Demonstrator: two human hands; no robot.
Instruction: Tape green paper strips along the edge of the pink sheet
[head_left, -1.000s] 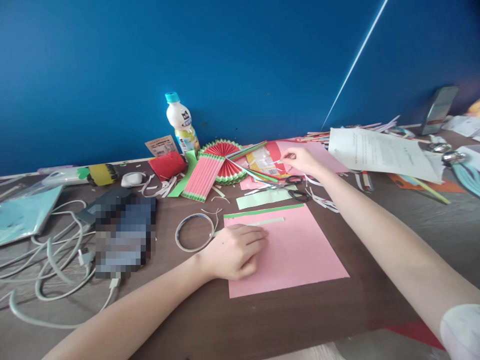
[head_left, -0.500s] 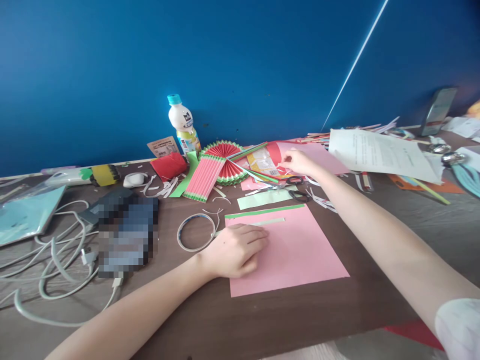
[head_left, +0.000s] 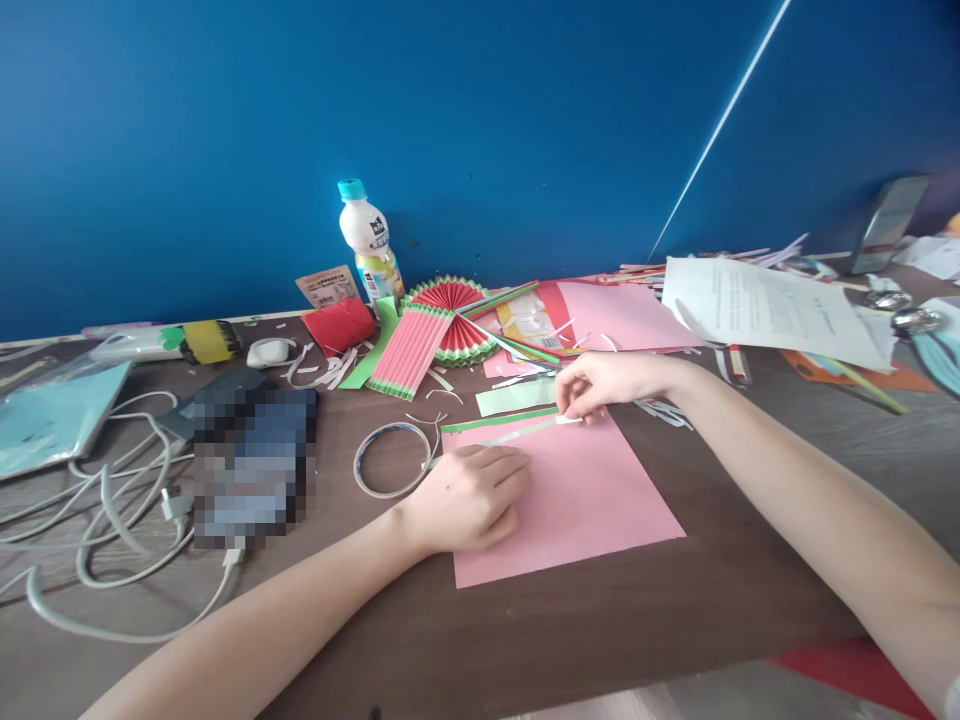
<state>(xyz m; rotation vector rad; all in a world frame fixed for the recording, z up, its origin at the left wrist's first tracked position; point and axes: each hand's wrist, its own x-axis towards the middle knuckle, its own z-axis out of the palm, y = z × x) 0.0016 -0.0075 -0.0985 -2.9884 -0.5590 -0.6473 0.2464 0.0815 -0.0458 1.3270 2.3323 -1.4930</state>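
My left hand (head_left: 469, 495) lies flat, fingers together, on the left part of a pink paper sheet (head_left: 585, 500) on the brown table. My right hand (head_left: 600, 385) is at the sheet's far edge, fingertips pinching the right end of a thin white tape strip (head_left: 525, 432) that runs along that edge. A green paper strip (head_left: 499, 420) borders the sheet just beyond the tape. A roll of double-sided tape (head_left: 391, 460) lies left of the sheet, close to my left hand. A pale green paper piece (head_left: 514, 397) lies just beyond the green strip.
Pleated pink and red-green paper fans (head_left: 431, 335), a drink bottle (head_left: 367, 245) and coloured paper scraps crowd the back by the blue wall. White cables (head_left: 97, 520) and a blurred-out item (head_left: 251, 455) lie left. A printed sheet (head_left: 772, 305) sits at the right.
My right hand has come back from the paper pile near the wall to the far edge of the pink sheet and now pinches the tape strip's end. My left hand stays put.
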